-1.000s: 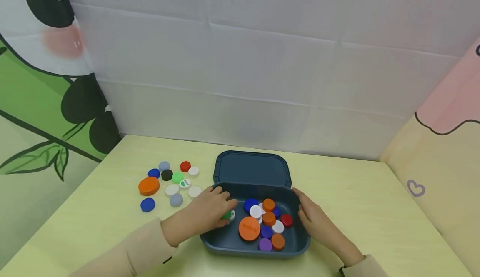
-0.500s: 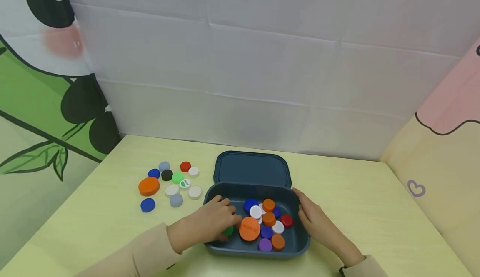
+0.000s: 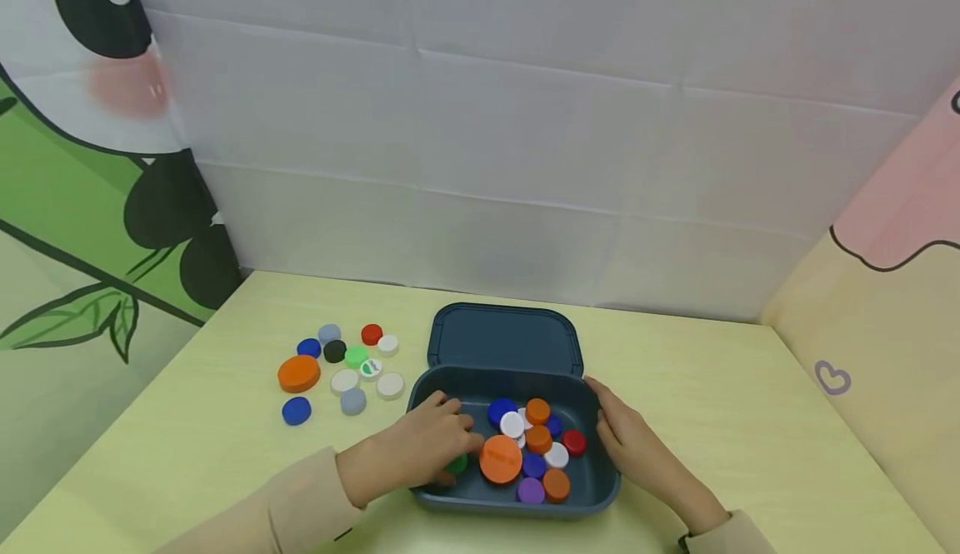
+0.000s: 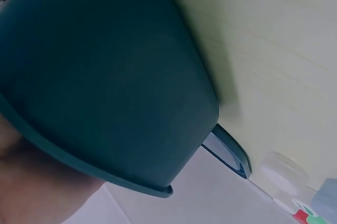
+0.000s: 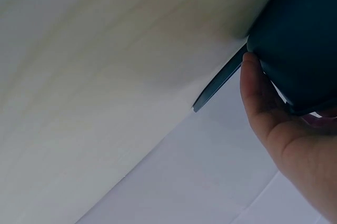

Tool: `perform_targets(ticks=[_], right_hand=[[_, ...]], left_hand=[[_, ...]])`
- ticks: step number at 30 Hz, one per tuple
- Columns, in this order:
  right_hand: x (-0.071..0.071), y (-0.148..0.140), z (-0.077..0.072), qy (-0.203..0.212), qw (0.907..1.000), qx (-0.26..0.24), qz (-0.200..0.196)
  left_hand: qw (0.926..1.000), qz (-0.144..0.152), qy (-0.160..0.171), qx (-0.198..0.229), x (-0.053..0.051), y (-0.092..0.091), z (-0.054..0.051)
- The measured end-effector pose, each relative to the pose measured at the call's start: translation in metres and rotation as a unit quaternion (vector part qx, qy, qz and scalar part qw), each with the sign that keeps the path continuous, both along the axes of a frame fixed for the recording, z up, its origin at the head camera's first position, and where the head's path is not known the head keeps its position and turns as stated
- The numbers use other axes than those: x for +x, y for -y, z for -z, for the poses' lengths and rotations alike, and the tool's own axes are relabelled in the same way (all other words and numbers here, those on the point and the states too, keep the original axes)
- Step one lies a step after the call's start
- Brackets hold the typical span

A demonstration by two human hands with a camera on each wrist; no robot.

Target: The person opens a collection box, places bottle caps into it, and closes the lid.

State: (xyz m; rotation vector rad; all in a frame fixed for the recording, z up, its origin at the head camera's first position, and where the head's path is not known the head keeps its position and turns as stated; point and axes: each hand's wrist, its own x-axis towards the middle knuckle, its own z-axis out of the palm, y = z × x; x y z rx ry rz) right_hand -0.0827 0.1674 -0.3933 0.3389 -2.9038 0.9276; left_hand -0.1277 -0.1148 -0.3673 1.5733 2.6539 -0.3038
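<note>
A dark blue-grey plastic box holds several bottle caps in orange, blue, white, red and purple. My left hand reaches over its left rim. Between thumb and fingers it holds a green bottle cap, partly hidden, low inside the box beside a large orange cap. From the left wrist, the box's outer wall covers most of the view and hides the fingertips. At the other end, my right hand grips the box's right wall, with fingers along the outside.
Loose caps lie left of the box, among them a large orange cap, a black cap and a red cap. A dark lid lies behind the box on the pale yellow table. A white sheet stands behind.
My left hand has moved nearer the front of the box and slightly right, the green bottle cap moving with it. Over the last half second it barely moves. The right hand stays put.
</note>
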Motion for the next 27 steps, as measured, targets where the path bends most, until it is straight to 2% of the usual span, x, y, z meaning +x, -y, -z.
perform_targets(ticks=[6,13,17,22,27], right_hand=[[0.001,0.001,0.000,0.001,1.0000,0.001,0.002],[0.001,0.001,0.000,-0.003,1.0000,0.002,0.005],[0.002,0.001,0.000,-0.003,1.0000,-0.001,0.003],[0.001,0.001,-0.001,0.003,1.0000,-0.003,0.001],[0.001,0.002,-0.001,-0.001,1.0000,-0.004,0.003]], left_hand=[[0.9999,-0.003,-0.010,0.010,-0.001,0.002,-0.004],[0.9975,-0.017,-0.025,0.063,-0.004,0.013,-0.018],[0.9944,-0.043,-0.037,0.089,-0.008,0.021,-0.026],[0.9871,-0.078,-0.046,0.132,-0.016,0.036,-0.035],[0.9800,-0.099,-0.062,0.161,-0.026,0.057,-0.040]])
